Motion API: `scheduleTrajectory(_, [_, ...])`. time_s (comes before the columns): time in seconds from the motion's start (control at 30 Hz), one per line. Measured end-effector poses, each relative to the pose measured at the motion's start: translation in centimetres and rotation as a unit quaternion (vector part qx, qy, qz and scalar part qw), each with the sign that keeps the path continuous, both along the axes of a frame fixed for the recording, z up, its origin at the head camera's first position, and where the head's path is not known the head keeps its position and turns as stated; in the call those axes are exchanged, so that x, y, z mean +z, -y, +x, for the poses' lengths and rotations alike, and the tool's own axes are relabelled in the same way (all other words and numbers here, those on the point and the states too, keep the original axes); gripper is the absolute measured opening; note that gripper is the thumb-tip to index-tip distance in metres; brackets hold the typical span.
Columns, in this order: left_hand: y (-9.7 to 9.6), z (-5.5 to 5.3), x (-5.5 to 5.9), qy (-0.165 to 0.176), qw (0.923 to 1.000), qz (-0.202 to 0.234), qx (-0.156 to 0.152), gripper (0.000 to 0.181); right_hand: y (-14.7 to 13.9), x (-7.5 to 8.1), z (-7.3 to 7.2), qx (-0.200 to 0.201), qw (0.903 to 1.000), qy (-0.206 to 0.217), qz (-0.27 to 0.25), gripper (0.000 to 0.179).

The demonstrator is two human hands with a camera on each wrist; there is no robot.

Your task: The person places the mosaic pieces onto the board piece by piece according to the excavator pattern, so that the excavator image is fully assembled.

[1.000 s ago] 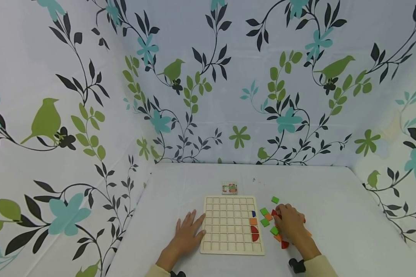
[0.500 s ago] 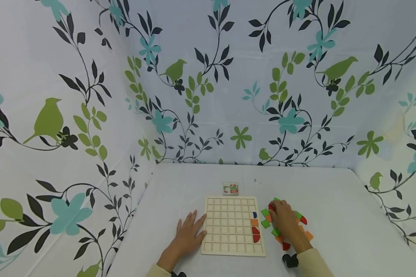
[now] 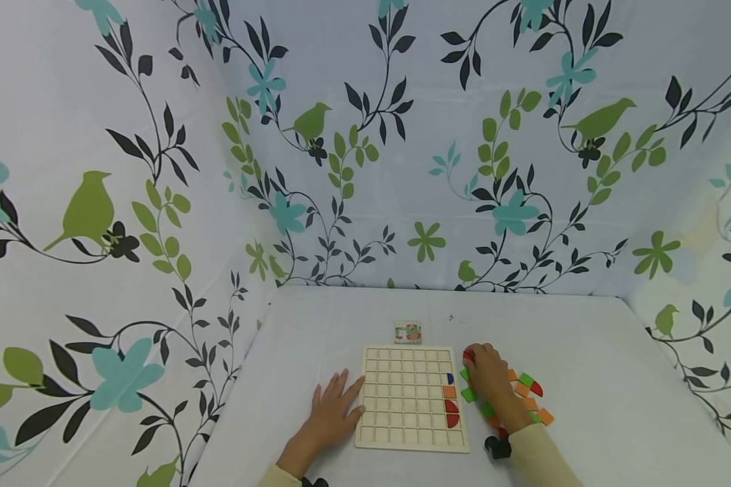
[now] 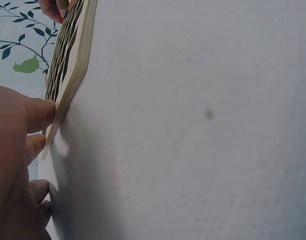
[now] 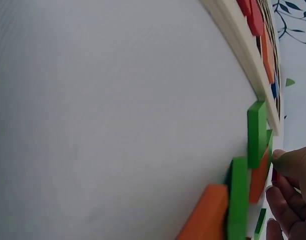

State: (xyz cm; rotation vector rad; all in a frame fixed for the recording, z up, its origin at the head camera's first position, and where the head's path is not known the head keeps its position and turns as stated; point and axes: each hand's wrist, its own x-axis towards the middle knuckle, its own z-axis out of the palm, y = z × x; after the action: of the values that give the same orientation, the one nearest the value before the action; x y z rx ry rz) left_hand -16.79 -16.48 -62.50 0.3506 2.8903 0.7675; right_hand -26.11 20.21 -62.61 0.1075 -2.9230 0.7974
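A pale wooden grid board lies on the white table. In its right column sit a small blue tile, an orange square tile and two red rounded tiles. My left hand rests at the board's left edge, fingers spread, thumb and fingertip touching the rim in the left wrist view. Beyond the board's upper right corner, my right hand pinches a red tile between thumb and fingers. Its shape is mostly hidden. Green tiles lie near that hand.
Orange, green and red tiles are scattered right of the board, some beneath my right forearm. A small picture card lies just behind the board. Patterned cloth hangs behind the table and at both sides.
My right hand has moved left and away from me over the loose tiles, now holding a red tile near the board's far corner. The left hand stays at the board's edge.
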Motion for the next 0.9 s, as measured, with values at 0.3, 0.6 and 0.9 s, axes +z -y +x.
scheduleTrajectory(0.3, [0.0,0.0,0.0,0.004,1.0000,0.004,0.001,0.061,2.8,1.4,0.3,0.047,0.9983,-0.025,0.023,0.027])
scheduleTrajectory(0.6, [0.0,-0.1,0.0,0.002,1.0000,0.003,0.003,0.061,5.3,2.4,0.6,0.103,0.9936,0.013,0.044,0.017])
scheduleTrajectory(0.9, [0.0,0.0,0.1,0.002,1.0000,0.004,0.003,0.061,5.5,2.2,0.6,0.109,0.9928,0.003,0.050,0.010])
